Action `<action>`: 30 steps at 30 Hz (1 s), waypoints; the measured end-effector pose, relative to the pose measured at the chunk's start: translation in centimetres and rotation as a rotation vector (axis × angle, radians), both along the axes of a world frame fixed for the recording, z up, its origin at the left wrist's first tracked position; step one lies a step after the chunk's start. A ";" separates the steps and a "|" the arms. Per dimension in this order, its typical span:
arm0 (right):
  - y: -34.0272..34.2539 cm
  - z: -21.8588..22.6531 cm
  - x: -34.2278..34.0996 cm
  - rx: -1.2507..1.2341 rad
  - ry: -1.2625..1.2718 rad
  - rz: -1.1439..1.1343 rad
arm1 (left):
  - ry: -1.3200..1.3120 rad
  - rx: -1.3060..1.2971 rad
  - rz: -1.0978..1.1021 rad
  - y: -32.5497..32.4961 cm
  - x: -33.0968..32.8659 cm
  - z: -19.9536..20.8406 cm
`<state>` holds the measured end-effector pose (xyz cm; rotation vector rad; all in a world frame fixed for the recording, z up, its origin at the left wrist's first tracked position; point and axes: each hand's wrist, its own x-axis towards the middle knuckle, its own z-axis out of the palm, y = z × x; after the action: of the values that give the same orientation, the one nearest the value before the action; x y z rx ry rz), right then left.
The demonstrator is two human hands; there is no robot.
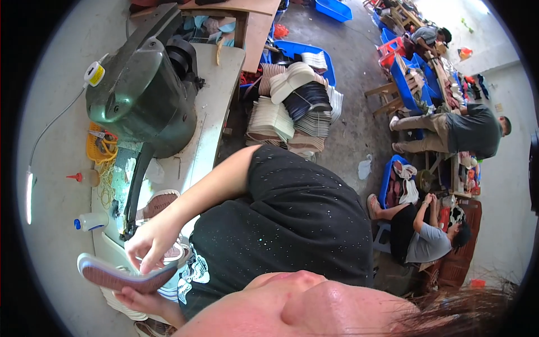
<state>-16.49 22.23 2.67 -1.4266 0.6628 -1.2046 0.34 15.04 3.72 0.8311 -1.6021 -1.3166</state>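
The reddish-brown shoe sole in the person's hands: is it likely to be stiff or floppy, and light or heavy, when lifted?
The sole is probably flexible but not limp, since its unsupported end holds a curve instead of drooping. It may be light for its size, as it looks thin. Rolling seems unlikely, given its long, flattish shape.

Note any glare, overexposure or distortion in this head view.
Head view: bright highlights on the glossy dark green metal machine; head view: the slim white strip light at far left looks blown out; head view: fisheye curvature, black rim; head view: the brown, pale-edged shoe sole reads clearly.
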 end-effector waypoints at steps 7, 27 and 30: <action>-4.7 -0.2 3.5 0.045 -0.534 0.329 | -0.043 -0.049 -0.097 -0.6 -0.2 -0.3; -4.7 2.9 -0.2 0.142 -0.176 0.222 | -0.155 -0.228 0.061 -2.2 -2.8 -0.5; -4.8 4.2 -0.8 0.137 0.054 0.165 | 0.126 0.104 0.087 -2.0 1.0 0.9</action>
<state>-17.32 17.41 6.91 -1.3743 0.6393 -0.9775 1.38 13.04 4.62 0.8545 -1.3941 -1.3718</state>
